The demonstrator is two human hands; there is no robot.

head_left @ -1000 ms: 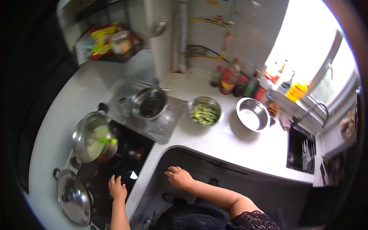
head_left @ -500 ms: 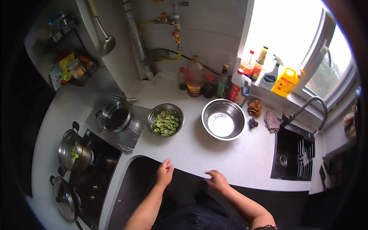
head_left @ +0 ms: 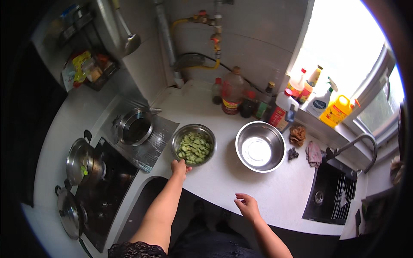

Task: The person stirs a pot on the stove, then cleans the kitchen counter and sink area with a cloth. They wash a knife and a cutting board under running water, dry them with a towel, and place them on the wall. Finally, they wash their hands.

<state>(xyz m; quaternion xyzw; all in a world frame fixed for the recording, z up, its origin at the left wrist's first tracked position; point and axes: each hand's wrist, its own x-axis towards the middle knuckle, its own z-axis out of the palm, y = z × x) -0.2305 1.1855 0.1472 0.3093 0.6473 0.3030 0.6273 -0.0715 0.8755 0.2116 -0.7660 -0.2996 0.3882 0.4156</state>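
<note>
At the near edge of a steel bowl (head_left: 214,136) of green vegetable slices (head_left: 194,148), my left hand (head_left: 180,167) has its fingers closed on the rim. The bowl sits flat on the white counter. Over the counter's front edge hovers my right hand (head_left: 248,206), touching nothing, with its fingers loosely apart. Farther right stands a larger, shiny steel bowl (head_left: 261,167) with nothing in it, apart from both hands.
A steel pot (head_left: 135,126) rests on foil at the left, beside a cooktop (head_left: 107,189) with two lidded pans. Bottles (head_left: 232,90) line the wall. Dark fungus-like clumps (head_left: 297,135) and a pink cloth (head_left: 314,154) lie near the black sink (head_left: 318,198).
My left hand has reached forward from the counter's edge to the bowl of slices and taken its rim. The right hand stays near the front edge. The view has shifted slightly.
</note>
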